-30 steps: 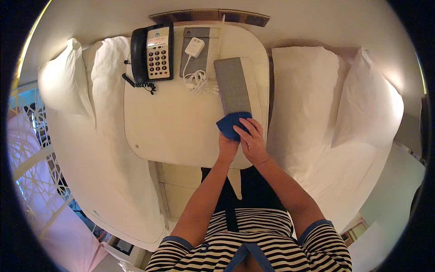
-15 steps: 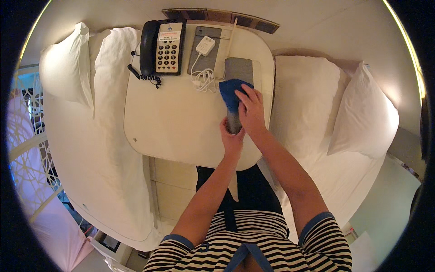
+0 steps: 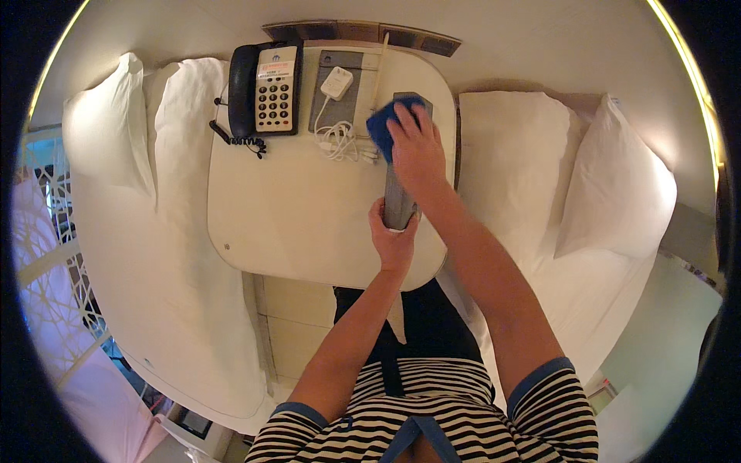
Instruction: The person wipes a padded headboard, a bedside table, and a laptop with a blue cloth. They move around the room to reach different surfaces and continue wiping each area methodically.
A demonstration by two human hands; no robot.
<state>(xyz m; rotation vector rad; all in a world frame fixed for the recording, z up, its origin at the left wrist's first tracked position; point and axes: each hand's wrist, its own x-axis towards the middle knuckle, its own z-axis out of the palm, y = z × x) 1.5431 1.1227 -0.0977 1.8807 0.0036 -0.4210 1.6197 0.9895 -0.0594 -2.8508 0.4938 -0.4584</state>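
My left hand point(image 3: 394, 238) is wrapped round the near end of a long grey box-like object point(image 3: 398, 202), above the right part of the white bedside table point(image 3: 293, 224). A pale edge shows at that end, by my fingers. My right hand point(image 3: 419, 147) presses a blue cloth point(image 3: 381, 133) against the far part of the grey object, fingers spread over the cloth. The cloth and hand cover much of its far end. Left of the cloth lies a white charger point(image 3: 337, 83) with a coiled white cable point(image 3: 336, 142), the charger resting on a flat grey pad point(image 3: 356, 69).
A black and white desk phone point(image 3: 266, 91) with a coiled cord stands at the table's back left. A thin pale stick point(image 3: 381, 69) lies near the pad. White beds point(image 3: 193, 293) flank the table, with pillows point(image 3: 617, 185). A socket panel point(image 3: 359, 32) runs along the wall behind.
My right hand has pushed the blue cloth farther along the grey object toward its far end, baring more of its near part. My left hand keeps its hold. The view has shifted slightly.
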